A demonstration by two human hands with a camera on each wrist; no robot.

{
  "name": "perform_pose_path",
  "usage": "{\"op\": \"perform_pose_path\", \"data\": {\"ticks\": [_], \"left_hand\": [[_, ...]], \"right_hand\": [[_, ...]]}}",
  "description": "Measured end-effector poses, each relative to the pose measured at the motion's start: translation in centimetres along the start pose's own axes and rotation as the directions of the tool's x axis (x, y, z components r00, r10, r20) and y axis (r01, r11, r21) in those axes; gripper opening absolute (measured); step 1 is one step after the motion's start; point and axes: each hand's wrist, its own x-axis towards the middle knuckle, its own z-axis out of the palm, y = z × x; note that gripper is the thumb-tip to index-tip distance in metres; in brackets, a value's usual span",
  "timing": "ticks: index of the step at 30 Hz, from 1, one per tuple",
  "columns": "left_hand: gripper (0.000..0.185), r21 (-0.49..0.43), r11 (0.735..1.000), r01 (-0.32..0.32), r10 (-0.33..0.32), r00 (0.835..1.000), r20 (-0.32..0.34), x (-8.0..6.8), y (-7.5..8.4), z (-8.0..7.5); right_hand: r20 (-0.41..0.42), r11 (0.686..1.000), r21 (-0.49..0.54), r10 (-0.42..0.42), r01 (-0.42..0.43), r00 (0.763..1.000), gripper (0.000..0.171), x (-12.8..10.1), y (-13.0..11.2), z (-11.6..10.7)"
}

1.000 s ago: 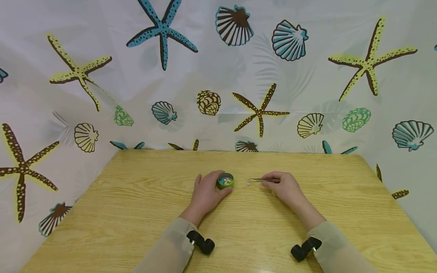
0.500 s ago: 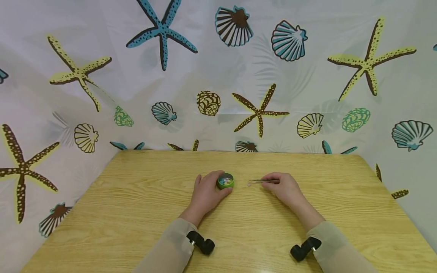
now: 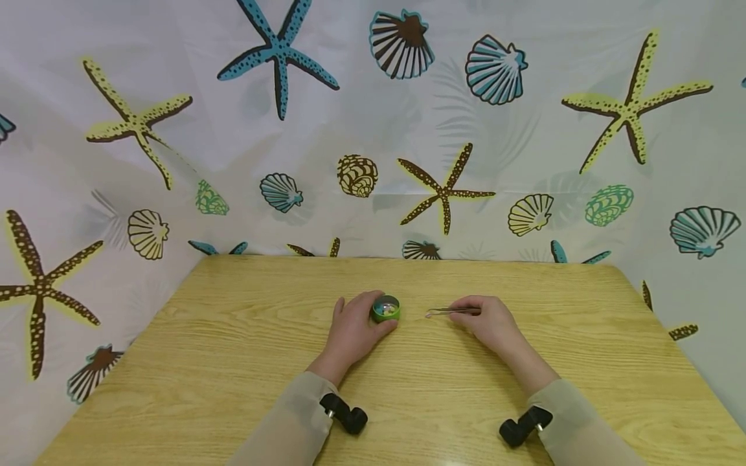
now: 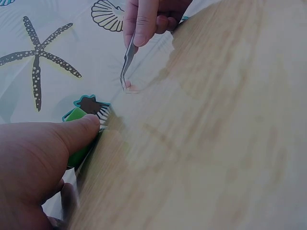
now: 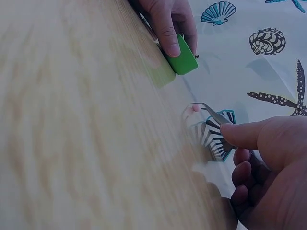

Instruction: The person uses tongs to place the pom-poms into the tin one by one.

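Observation:
A small green round container with pale beads inside stands mid-table. My left hand grips it, thumb on its near side; it shows as a green block under the thumb and beside my fingers. To its right, my right hand pinches thin metal tweezers that point left. Their tips meet a tiny pink bead, also visible at the tips. I cannot tell whether the bead is off the wood.
The wooden table is backed and flanked by a white curtain printed with starfish and shells. Black wrist camera mounts sit on both beige sleeves near the table's front edge.
The tweezers' tips have come down onto the pink bead, which lay just left of them a second ago. The left hand and green container have not moved.

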Motion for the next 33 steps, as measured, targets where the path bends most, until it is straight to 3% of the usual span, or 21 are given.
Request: {"op": "perform_pose_path", "data": {"ticks": [33], "left_hand": [[0.068,0.007,1.000,0.005,-0.005,1.000,0.005,0.14,0.11,0.00]], "right_hand": [[-0.015,1.000,0.013,-0.002,0.003,1.000,0.020,0.12,0.32,-0.12]]}}
